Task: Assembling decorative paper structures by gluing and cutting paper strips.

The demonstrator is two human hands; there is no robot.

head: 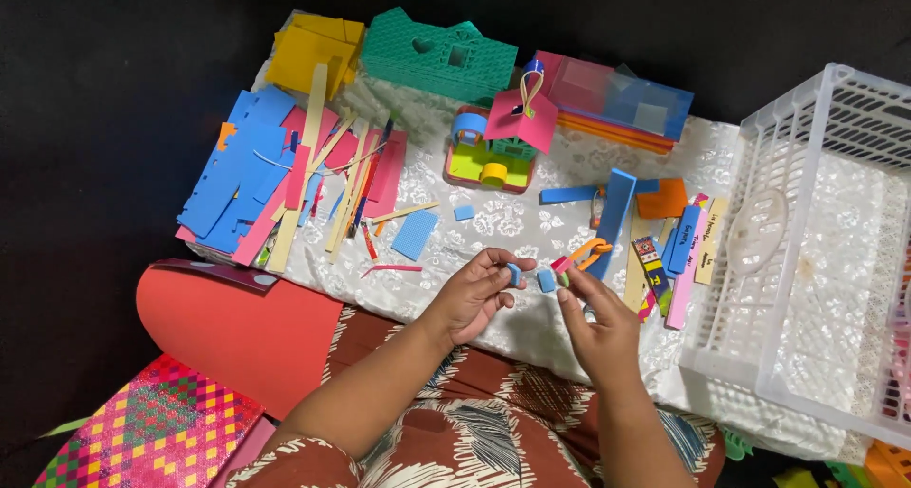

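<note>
Pinching a blue foam bit (pixel 514 274) in left hand (pixel 472 296), right hand (pixel 598 329) pinches cubes (pixel 553 276) at its eleven o'clock; light, squashy, best gripped by flat sides.

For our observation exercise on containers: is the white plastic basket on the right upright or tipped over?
Upright. The white plastic basket rests on its base with its opening facing up, so the camera sees straight down to its slatted floor, beside the lace-covered table.

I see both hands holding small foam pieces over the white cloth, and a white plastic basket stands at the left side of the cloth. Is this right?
Not quite. In the head view the white plastic basket stands at the right side of the white cloth, not the left. The rest holds: the left hand and the right hand both hold small foam pieces over the cloth.
</note>
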